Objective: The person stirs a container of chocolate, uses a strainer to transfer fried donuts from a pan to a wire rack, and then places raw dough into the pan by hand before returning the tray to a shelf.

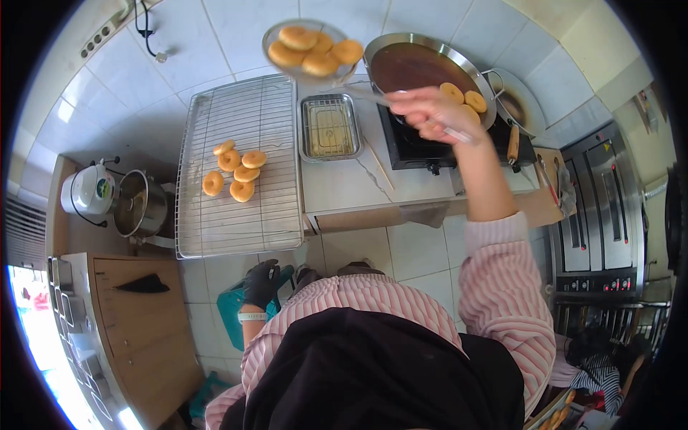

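My right hand (432, 112) grips the long handle of a round wire skimmer (304, 44) lifted above the counter; several golden doughnuts (315, 49) lie in it. The skimmer hangs to the left of a wide pan of dark oil (419, 66), where a few more doughnuts (464, 97) float near its right rim. Several fried doughnuts (233, 172) rest on a large wire cooling rack (240, 222) at the left. My left hand (261, 283), in a black glove, hangs low by my side and holds nothing.
A small metal tray with a grid (330, 129) sits between rack and black gas burner (430, 147). A second pan (517, 107) stands to the right. A steel pot (140, 204) and white cooker (87, 190) are at left, ovens (598, 215) at right.
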Action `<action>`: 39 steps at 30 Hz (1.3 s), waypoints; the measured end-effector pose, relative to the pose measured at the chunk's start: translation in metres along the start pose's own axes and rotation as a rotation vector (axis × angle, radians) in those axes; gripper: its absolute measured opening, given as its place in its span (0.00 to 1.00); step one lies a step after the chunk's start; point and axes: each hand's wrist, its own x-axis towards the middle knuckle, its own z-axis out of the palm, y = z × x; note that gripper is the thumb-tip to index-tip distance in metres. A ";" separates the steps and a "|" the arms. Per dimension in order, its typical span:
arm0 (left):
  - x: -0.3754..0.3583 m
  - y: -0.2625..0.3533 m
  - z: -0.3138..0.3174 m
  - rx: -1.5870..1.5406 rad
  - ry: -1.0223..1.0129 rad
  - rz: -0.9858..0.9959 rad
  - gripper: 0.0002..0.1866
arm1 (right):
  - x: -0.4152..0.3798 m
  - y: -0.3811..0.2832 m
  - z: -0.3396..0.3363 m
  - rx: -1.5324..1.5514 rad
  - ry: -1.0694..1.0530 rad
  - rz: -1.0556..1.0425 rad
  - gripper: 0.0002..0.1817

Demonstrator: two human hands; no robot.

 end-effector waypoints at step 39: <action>-0.024 -0.008 -0.011 -0.008 0.033 -0.107 0.11 | 0.101 0.191 0.034 0.146 0.198 0.074 0.35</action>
